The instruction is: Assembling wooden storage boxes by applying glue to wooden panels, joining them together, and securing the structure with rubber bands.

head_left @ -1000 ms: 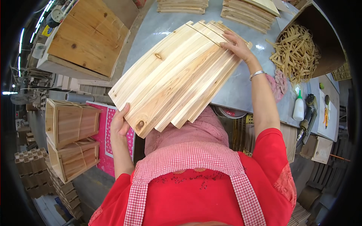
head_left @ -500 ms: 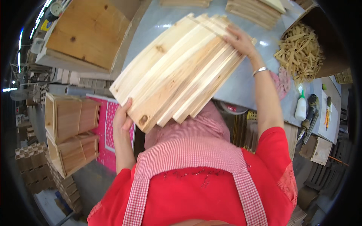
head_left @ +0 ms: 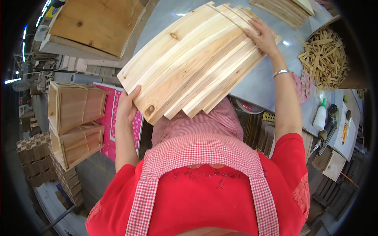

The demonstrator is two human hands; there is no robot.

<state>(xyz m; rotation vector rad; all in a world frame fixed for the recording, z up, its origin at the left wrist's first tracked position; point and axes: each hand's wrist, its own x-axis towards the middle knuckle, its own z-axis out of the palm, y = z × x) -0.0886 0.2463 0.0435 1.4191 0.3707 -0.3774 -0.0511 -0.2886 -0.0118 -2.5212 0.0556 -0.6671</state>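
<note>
Yellow item, upper left: a yellow thing (head_left: 52, 11) with a blue mark, too small to read.
Bound boxes: two wooden boxes (head_left: 80, 105), one above the other in view, tied round with thin bands.
Pink panel: a bright pink sheet (head_left: 111, 138) with a pale repeating print, beside the boxes.
Left hand: this hand (head_left: 128, 105) grasps the near left corner of the fanned boards (head_left: 193, 59), thumb on top; the other fingers are mostly hidden by the wood.
Boards, place: held between both hands in front of the apron (head_left: 202, 147), the far part above the counter (head_left: 258, 88).
Boards, direction: the long axis runs slantwise from the near left to the far right, the grain following it; the near ends step back one after another toward the right.
Shirt: red (head_left: 204, 204), with dark glittering trim across the chest; I cannot tell whether it spells anything.
Round container: under the counter edge, a pale-rimmed tub (head_left: 252, 108) with a red label, its marking unclear.
Right hand: fingers grasping the far right end of the boards, the hand (head_left: 263, 37) laid over the top face.
Squeeze bottle: white, green-tipped (head_left: 319, 118), lying near the pink cloth (head_left: 305, 83).
</note>
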